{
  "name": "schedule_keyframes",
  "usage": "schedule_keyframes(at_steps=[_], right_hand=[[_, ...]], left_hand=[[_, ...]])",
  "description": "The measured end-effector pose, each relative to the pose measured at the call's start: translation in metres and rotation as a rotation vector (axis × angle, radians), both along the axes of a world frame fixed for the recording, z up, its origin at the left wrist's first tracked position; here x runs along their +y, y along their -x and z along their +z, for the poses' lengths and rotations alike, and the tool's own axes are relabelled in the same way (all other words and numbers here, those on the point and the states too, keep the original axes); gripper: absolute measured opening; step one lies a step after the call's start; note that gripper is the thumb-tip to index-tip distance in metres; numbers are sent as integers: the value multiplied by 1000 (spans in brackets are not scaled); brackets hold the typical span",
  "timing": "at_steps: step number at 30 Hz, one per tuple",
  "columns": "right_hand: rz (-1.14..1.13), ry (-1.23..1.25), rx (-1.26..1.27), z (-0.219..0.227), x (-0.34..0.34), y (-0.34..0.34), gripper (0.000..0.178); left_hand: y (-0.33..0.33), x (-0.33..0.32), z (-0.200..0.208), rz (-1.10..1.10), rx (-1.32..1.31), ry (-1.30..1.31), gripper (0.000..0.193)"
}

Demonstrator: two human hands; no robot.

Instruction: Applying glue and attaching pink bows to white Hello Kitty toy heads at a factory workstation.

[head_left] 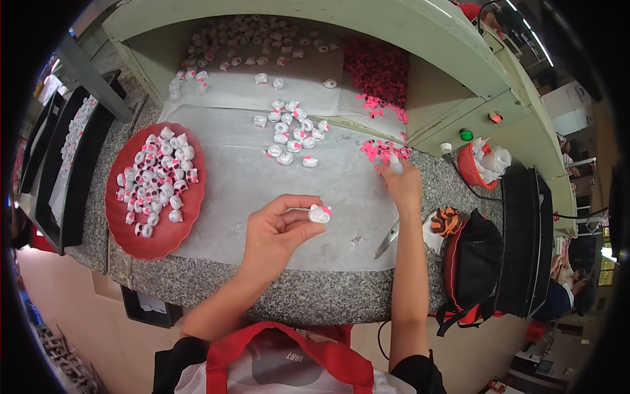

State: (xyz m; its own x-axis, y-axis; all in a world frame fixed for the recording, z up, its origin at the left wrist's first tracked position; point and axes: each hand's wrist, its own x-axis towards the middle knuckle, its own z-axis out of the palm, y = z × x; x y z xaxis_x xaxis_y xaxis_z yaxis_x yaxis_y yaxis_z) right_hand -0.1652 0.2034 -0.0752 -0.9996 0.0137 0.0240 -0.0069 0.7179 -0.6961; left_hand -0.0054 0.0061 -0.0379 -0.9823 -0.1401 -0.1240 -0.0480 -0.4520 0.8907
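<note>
My left hand [279,230] pinches a small white cat-head piece [319,213] with a pink bow between thumb and fingertips, just above the white sheet [230,190]. At the right, my right hand [401,182] reaches down to a small heap of pink pieces [371,150]; its fingers are drawn together, with something white at one fingertip. What lies between those fingertips is too small to make out. Beyond my left hand, several loose white cat-head pieces [282,138] are spread on the sheet.
A red scalloped tray [118,230] of cat-head pieces stands at left. More white pieces [246,36] and a big pink pile [374,69] fill the shelf behind. At right are a metal tool [386,243], patterned cloth [445,221], black bag [474,256] and red basket [467,165].
</note>
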Motion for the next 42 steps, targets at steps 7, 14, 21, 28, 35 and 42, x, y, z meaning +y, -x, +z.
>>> schedule_keyframes(at_steps=[7,14,21,28,35,42], right_hand=[[99,-361,172,-21,4,-15,28],[179,828,-390,28,-13,-75,13],[348,871,-262,47,-43,-107,11],[254,890,-358,39,-46,-113,9],[238,821,-225,40,-44,-118,17],[310,723,-140,31,-37,-101,16]], left_hand=[[5,1,-9,6,-22,55,32],[7,9,-13,49,-31,111,36],[5,16,-20,78,153,181,34],[-1,12,-16,54,257,327,35],[0,5,-17,-74,199,61,30],[15,20,-27,-14,242,199,26]])
